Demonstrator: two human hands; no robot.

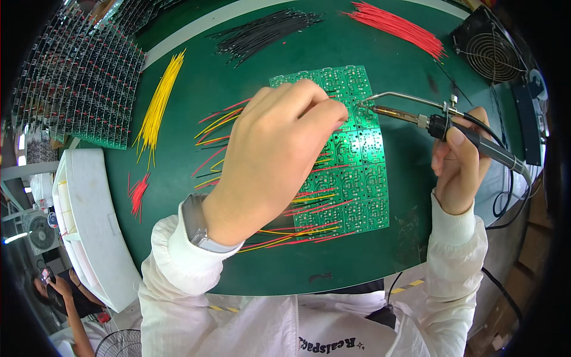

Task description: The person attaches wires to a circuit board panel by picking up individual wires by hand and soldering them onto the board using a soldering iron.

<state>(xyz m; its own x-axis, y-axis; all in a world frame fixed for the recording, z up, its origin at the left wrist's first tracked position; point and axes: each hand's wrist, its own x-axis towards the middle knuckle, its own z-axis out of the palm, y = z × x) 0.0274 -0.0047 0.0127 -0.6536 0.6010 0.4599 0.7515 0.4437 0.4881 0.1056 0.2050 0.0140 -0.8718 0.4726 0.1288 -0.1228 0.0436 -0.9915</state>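
Gripping a soldering iron [476, 141] in closed fingers, the right hand [461, 160] sits at three o'clock, with twelve at the top of the view. The iron and the slim metal tube [410, 96] along it point toward nine, their tips near the left hand's fingertips; contact with the board is unclear. The left hand [276, 140] bends over the circuit board panel [373, 205], thumb and forefinger brought together; one cannot tell whether they grasp a wire. The panel lies on the green worktable [369, 262] just right of the centre, and the left hand, wearing a wristwatch [199, 221], blocks much of its nine-o'clock side, where red, yellow and black wires stick out.

Around it lie black wires [264, 34] at twelve, long red wires [399, 31] at one, yellow wires [159, 104] at ten and short red wires [139, 195] at nine. A black fan [492, 56] stands at two, and stacked circuit boards [77, 77] rise at ten, beyond the yellow wires. Between eight and nine is a white tray [95, 223], with a round fan [43, 232] past it. Another person [65, 294] is at eight. A dark cable [510, 193] hangs below the iron.
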